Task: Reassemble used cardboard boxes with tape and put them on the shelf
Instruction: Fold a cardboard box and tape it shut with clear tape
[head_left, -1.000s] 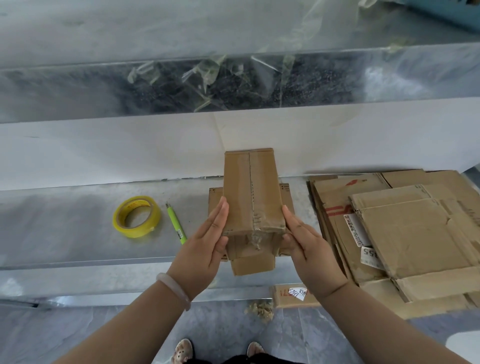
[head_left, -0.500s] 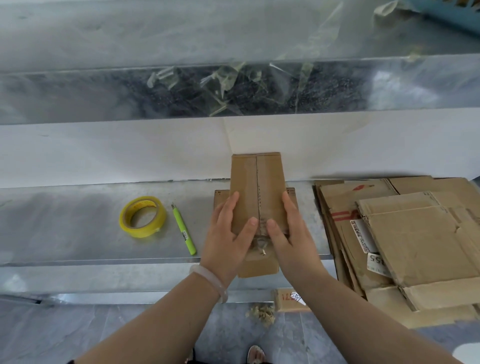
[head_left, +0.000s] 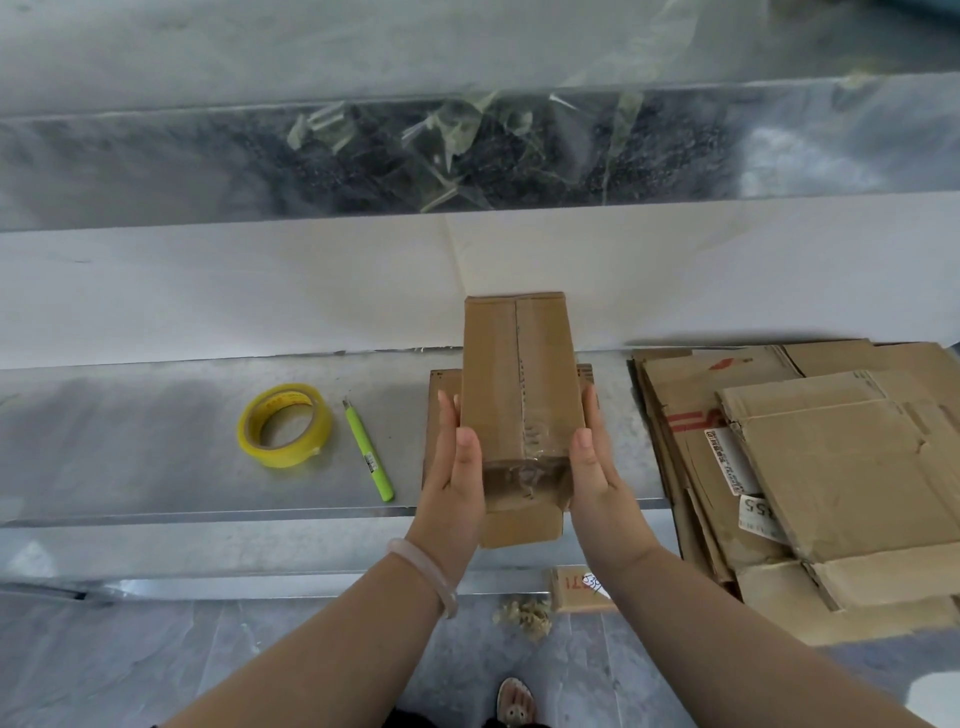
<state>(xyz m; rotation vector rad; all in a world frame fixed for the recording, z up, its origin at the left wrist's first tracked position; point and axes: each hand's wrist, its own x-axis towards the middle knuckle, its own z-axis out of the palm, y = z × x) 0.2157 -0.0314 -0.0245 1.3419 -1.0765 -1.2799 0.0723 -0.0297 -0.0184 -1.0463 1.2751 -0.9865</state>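
A small taped cardboard box (head_left: 514, 379) stands over the front of the metal shelf (head_left: 130, 441), its taped seam facing up. My left hand (head_left: 454, 467) lies flat against its left side and my right hand (head_left: 595, 467) flat against its right side, fingers straight, thumbs at the top edges. Clear tape wraps the near end. A flattened piece of cardboard (head_left: 519, 527) lies under the box. A yellow tape roll (head_left: 284, 426) and a green cutter (head_left: 368, 449) lie on the shelf to the left.
A stack of flattened boxes (head_left: 831, 467) fills the shelf's right end and overhangs its front edge. The upper shelf's front (head_left: 467, 150) carries strips of used tape. A cardboard scrap (head_left: 576, 590) and crumpled debris lie on the floor below.
Both hands slid off the top of the box, where the fingers pressed the seam, out to its two sides.
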